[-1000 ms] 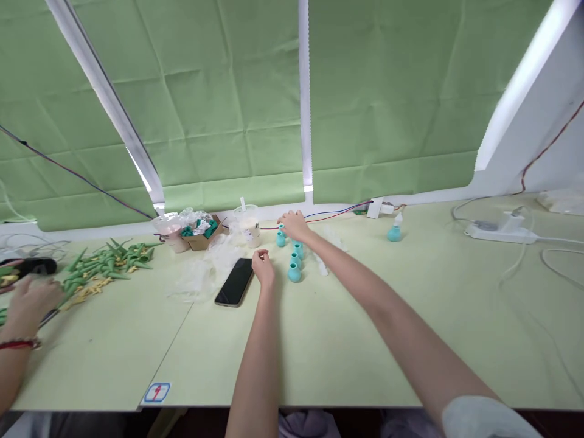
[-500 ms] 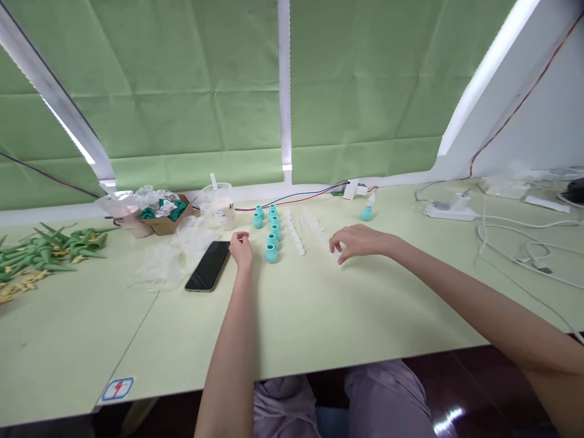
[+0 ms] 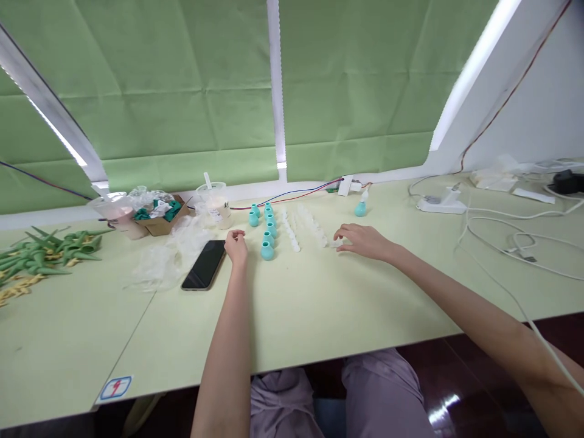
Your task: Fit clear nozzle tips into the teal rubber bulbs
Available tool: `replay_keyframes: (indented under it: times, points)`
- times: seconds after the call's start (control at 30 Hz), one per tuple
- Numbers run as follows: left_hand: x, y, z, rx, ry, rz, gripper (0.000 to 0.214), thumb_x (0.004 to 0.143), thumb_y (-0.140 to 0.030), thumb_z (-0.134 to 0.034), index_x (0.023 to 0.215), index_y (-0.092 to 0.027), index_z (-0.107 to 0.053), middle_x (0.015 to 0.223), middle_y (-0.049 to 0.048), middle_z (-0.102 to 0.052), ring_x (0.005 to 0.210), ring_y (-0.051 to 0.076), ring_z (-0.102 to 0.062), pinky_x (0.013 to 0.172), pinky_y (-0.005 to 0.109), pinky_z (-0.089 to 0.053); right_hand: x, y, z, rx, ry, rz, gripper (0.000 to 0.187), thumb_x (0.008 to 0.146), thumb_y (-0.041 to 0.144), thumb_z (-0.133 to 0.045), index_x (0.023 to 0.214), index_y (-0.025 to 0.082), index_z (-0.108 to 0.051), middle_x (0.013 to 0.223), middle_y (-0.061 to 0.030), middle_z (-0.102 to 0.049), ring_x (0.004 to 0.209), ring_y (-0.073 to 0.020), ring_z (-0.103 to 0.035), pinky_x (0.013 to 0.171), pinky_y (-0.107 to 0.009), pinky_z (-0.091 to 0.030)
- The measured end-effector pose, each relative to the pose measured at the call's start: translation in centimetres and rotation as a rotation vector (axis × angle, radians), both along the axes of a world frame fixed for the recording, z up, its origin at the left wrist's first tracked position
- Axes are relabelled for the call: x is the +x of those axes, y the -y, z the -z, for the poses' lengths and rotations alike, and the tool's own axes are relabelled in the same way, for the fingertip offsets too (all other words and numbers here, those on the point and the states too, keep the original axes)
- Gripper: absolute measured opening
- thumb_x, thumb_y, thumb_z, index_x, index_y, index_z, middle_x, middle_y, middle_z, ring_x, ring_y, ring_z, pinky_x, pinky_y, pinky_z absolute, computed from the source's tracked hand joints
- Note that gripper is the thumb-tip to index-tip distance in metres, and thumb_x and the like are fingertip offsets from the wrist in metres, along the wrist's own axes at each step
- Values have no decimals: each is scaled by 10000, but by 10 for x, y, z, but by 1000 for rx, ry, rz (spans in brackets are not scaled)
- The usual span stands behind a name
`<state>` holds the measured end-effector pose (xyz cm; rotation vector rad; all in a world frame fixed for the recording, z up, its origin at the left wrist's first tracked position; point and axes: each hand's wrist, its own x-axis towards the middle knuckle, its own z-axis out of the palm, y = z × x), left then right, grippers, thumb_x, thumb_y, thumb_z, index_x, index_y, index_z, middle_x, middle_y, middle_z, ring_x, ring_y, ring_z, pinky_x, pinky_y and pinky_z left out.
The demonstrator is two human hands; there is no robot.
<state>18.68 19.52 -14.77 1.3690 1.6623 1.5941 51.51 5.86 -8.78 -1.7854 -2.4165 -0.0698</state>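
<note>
My left hand (image 3: 236, 246) rests on the table at the right edge of a black phone (image 3: 204, 265), its fingers curled in; what they hold, if anything, is hidden. Just right of it stand several small turquoise bulb-shaped pots (image 3: 267, 250) with open necks, in two rows. My right hand (image 3: 362, 240) reaches in from the right, thumb and fingers apart around a small clear piece (image 3: 336, 243) at the near end of a row of clear pieces (image 3: 312, 225). A row of white pieces (image 3: 291, 231) lies between. Behind my right hand stands a turquoise bulb with a clear tip (image 3: 360, 208).
Crumpled clear plastic (image 3: 166, 255), a small cardboard box (image 3: 160, 225) and two drink cups (image 3: 219, 210) stand at the back left. Green and yellow pieces (image 3: 50, 249) are heaped far left. A power strip (image 3: 442, 204) and white cables (image 3: 497, 234) lie right.
My right hand's fingers have straightened and point more to the left, near the clear piece. My left hand stays by the phone. The whole view has shifted slightly.
</note>
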Motion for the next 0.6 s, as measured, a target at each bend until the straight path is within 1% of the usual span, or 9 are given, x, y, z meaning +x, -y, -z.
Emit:
replay_keyframes:
  times: [0.07,0.17,0.3,0.4,0.47,0.53,0.6]
  points:
    - [0,-1,1,-6,9,7,182,692,-146,-398,740,-175,-571,782,14,-641,686,125,-576,732,266,-446,4,1,8,-16,-45,37,227,843,396,-489,987,244,-576,1030,-22,-593,907,-185,-567,647,-263,-376]
    - [0,-2,1,-15,22,16,173,691,-144,-401,734,-175,-565,772,12,-639,681,123,-575,724,258,-449,6,-1,18,-25,-68,58,199,847,374,-480,935,236,-593,1008,-12,-611,932,-185,-562,648,-261,-378]
    - [0,-1,0,-9,34,30,173,691,-137,-399,729,-175,-564,752,13,-633,671,125,-574,708,256,-452,9,-2,24,-7,-73,78,180,831,359,-489,864,229,-609,980,-10,-633,901,-189,-573,616,-262,-365]
    - [0,-1,1,-8,35,33,168,694,-131,-404,726,-176,-562,742,12,-631,673,128,-575,705,260,-449,11,1,21,-27,-119,113,162,801,365,-522,838,237,-614,939,6,-651,822,-181,-588,600,-263,-356]
    - [0,-1,0,-5,33,30,169,697,-123,-406,728,-177,-563,738,10,-630,683,130,-576,711,263,-444,10,4,17,-27,-189,130,168,794,377,-533,876,254,-614,906,19,-659,773,-168,-592,595,-261,-353]
    - [1,1,-2,18,28,20,173,705,-117,-401,729,-176,-562,742,8,-628,684,127,-571,711,262,-438,5,6,11,-1,-302,139,197,804,396,-526,936,272,-603,863,28,-662,749,-157,-594,605,-258,-361]
    - [3,4,-7,77,3,-8,166,721,-119,-404,734,-176,-559,756,6,-624,669,120,-559,711,261,-430,-3,6,3,37,-450,127,222,807,415,-526,963,271,-592,855,25,-659,758,-153,-595,624,-255,-379]
